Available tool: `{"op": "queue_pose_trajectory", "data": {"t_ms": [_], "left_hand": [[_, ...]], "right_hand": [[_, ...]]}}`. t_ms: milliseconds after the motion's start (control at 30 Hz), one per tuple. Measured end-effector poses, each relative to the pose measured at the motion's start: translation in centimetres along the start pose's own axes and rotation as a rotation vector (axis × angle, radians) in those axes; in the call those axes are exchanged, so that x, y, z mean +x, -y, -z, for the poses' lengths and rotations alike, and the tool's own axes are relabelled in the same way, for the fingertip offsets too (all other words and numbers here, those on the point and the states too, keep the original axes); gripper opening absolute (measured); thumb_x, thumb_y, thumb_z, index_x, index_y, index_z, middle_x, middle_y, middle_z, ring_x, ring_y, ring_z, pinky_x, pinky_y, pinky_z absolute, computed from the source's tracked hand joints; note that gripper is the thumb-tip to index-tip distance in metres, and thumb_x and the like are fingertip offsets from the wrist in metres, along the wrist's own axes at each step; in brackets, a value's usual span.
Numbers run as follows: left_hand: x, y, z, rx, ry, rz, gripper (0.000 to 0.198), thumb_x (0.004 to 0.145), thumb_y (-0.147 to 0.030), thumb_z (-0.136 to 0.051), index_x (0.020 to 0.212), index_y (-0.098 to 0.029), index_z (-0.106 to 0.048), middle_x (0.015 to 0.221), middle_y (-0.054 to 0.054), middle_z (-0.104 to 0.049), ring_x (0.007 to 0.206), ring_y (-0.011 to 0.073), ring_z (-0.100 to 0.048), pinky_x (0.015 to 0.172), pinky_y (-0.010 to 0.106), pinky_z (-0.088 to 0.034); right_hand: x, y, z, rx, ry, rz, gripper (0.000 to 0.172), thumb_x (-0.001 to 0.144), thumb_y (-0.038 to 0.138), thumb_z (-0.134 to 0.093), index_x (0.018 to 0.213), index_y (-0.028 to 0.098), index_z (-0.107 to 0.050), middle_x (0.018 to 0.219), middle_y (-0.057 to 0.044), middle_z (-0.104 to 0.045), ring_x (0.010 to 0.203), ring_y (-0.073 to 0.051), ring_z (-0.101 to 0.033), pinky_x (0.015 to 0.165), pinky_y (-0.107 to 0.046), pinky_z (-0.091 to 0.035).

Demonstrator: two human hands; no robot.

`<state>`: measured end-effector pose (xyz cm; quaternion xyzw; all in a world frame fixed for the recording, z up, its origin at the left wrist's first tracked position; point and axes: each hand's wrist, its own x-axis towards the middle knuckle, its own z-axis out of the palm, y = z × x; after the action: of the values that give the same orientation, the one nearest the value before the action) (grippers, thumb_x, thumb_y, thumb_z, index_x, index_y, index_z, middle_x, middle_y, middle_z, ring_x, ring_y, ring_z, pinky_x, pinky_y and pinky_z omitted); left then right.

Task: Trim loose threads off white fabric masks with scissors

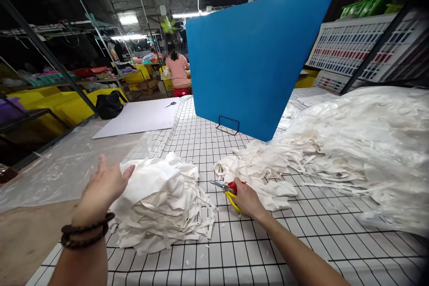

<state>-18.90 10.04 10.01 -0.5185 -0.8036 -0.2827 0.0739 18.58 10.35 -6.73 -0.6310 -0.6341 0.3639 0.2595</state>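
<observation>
I've got the right hand [247, 199] wrapped round the scissors [228, 188] mid-frame, tips aimed left at the white cloth pile [161, 205], lower left. Left hand [106, 182]'s closer to that pile, fingers spread; can't tell if it's touching.

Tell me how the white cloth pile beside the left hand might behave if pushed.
The white cloth pile is probably floppy, since its layers sag and crease. It may shift or shed pieces rather than move as one block, as the layers look loose and uneven. The thin strips sticking out toward the scissors could snag or trail.
</observation>
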Motion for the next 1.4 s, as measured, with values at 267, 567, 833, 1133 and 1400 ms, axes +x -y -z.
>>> {"op": "queue_pose_trajectory", "data": {"t_ms": [267,567,833,1133,1400], "left_hand": [[-15.2,-10.3,-6.7,-0.919,1.327,0.111,0.06,0.089,-0.063,-0.043,0.09,-0.01,-0.072,0.085,0.014,-0.072,0.064,0.0199,-0.064,0.059,0.031,-0.05],[-21.7,-17.7,-16.2,-1.419,1.378,0.485,0.053,0.083,-0.063,-0.055,0.1,-0.013,-0.059,0.089,0.009,-0.066,0.057,0.0113,-0.061,0.055,0.025,-0.05],[-16.9,-22.1,-15.4,-1.225,1.168,-0.202,0.075,0.055,-0.036,-0.09,0.124,-0.026,-0.062,0.149,0.009,-0.042,0.136,0.0317,-0.037,0.114,0.043,-0.026],[-13.0,-25.9,-19.0,-0.924,1.038,-0.18,0.022,0.091,-0.027,-0.06,0.108,-0.013,-0.064,0.109,0.009,-0.066,0.094,0.0211,-0.065,0.083,0.041,-0.054],[-4.9,-27.5,-17.2,-1.005,0.794,-0.041,0.032,0.091,-0.031,-0.06,0.119,-0.015,-0.057,0.121,0.011,-0.059,0.103,0.0238,-0.06,0.086,0.043,-0.052]], "right_hand": [[-6.7,3.1,5.1,0.785,0.237,0.163,0.032,0.075,0.035,-0.072,0.092,0.024,-0.047,0.083,0.0,-0.057,0.061,-0.013,-0.049,0.053,-0.025,-0.038],[-13.0,2.8,9.1,1.407,0.336,0.305,0.032,0.066,0.035,-0.074,0.078,0.025,-0.046,0.061,0.005,-0.041,0.047,-0.009,-0.037,0.043,-0.022,-0.03],[-10.9,4.0,15.7,1.384,-0.188,0.478,0.024,0.062,0.017,-0.071,0.081,0.023,-0.057,0.068,0.004,-0.048,0.062,-0.013,-0.05,0.06,-0.026,-0.051],[-6.7,8.3,23.9,1.323,-0.438,0.689,0.016,0.063,0.013,-0.068,0.076,0.02,-0.063,0.069,0.004,-0.061,0.066,-0.011,-0.059,0.083,-0.027,-0.055],[-6.7,12.0,28.2,1.221,-0.415,0.87,0.014,0.075,0.01,-0.062,0.073,0.024,-0.063,0.071,0.007,-0.064,0.072,-0.008,-0.061,0.093,-0.024,-0.047]]}}
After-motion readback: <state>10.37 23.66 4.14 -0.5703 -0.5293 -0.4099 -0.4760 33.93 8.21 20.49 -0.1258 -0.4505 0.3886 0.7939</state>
